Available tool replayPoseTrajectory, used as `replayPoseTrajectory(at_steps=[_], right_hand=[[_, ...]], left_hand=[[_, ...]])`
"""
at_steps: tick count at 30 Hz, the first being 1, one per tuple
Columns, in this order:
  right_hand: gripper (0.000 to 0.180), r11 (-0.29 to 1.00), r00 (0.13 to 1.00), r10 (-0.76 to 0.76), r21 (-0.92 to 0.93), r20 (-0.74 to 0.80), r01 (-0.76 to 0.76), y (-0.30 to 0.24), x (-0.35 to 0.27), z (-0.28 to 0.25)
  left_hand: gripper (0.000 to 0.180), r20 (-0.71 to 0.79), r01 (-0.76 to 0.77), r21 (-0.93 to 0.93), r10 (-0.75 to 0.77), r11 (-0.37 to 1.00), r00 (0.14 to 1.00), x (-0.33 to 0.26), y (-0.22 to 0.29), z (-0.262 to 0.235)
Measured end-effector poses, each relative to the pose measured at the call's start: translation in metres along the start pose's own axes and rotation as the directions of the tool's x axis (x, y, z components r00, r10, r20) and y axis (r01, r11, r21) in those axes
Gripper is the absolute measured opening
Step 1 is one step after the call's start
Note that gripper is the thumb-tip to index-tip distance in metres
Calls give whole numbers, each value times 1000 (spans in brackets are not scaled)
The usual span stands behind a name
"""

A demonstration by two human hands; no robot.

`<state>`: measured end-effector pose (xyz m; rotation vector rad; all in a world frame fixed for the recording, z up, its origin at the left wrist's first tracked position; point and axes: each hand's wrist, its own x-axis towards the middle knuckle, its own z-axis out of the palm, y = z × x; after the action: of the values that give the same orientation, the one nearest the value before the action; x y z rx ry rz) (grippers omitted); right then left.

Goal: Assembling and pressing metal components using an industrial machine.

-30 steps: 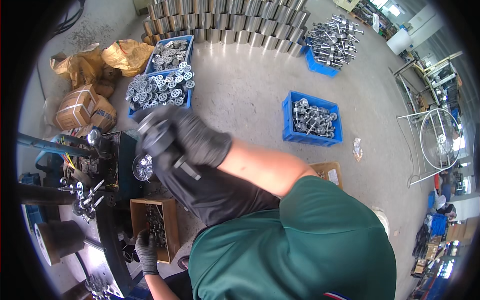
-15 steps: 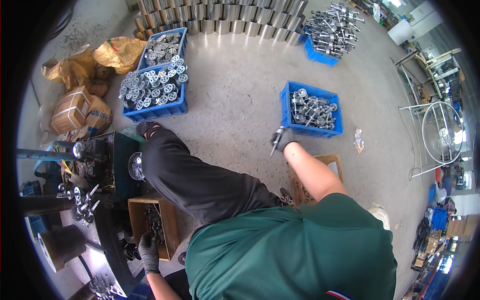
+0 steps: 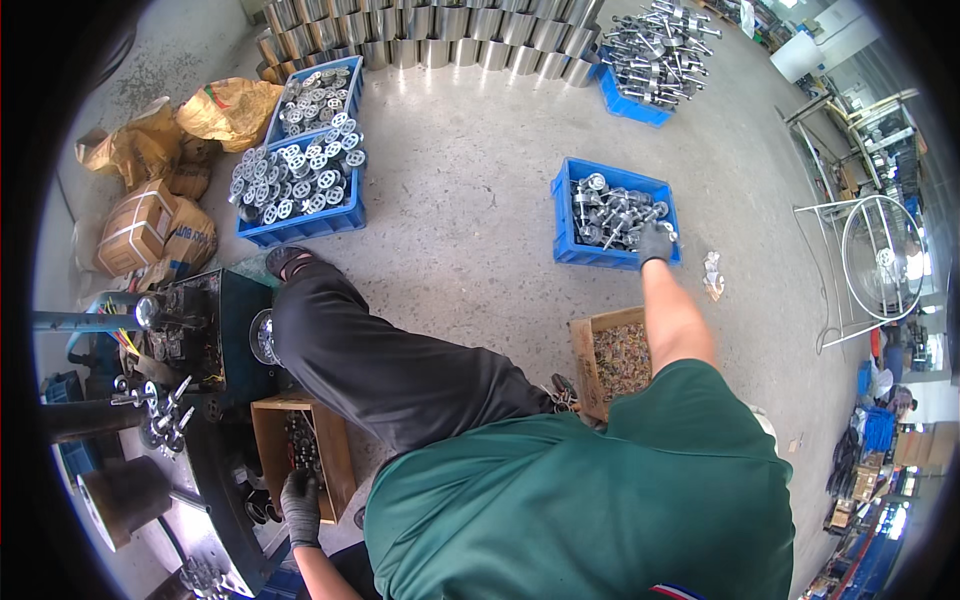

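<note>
The fingertips of the right hand are lost among the metal parts at the blue bin's near corner, so whatever they grip cannot be told, and the left hand's grasp is equally unclear. The right forearm and sleeve hide part of a wooden box whose bits are too small to identify. The top edge cuts off the stacked metal cylinders.
</note>
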<state>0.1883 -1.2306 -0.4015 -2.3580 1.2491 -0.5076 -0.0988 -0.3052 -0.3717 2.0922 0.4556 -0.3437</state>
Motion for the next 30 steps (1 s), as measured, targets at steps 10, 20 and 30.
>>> replayPoseTrajectory(at_steps=[10, 20, 30], right_hand=[[39, 844, 538, -536, 430, 650, 321, -120, -277, 133], [24, 363, -4, -927, 901, 374, 236, -393, -306, 98], [28, -412, -868, -461, 821, 185, 394, -541, -545, -76]], left_hand=[[18, -132, -6, 207, 34, 978, 991, -45, 69, -16], [29, -431, -88, 292, 213, 952, 877, -72, 106, -34], [24, -879, -607, -441, -456, 662, 141, -158, 92, -192]])
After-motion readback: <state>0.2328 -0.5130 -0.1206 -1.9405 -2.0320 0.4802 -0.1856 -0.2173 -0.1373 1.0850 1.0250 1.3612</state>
